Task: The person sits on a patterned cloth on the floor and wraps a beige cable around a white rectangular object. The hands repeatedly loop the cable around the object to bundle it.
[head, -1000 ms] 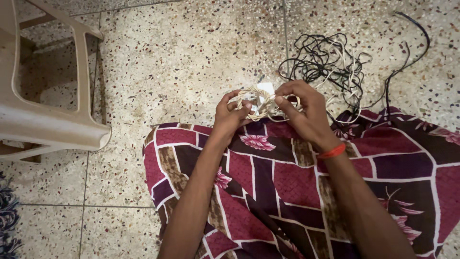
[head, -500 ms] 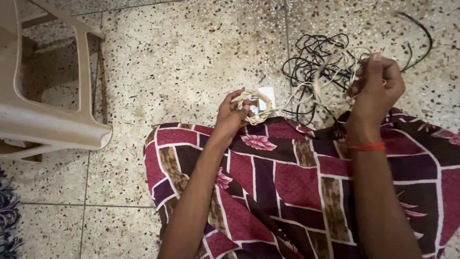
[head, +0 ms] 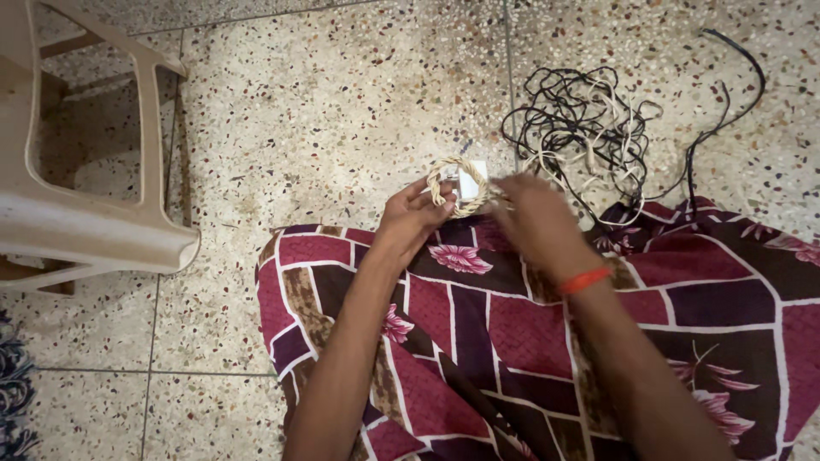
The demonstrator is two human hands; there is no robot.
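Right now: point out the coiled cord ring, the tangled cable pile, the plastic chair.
coiled cord ring point(head: 453, 185), head view, left side of loop.
tangled cable pile point(head: 581, 119), head view, centre.
plastic chair point(head: 102, 235), head view, front seat edge.

The coiled cord point(head: 457, 184) is cream-coloured and wound into a small round ring with several loops lying close together. It stands almost upright, so its opening shows. A white plug block point(head: 471, 177) sits at the ring, partly behind it. The ring is above the front edge of the patterned maroon cloth point(head: 530, 333), and the tangle of wires point(head: 589, 128) lies on the floor beyond that cloth.
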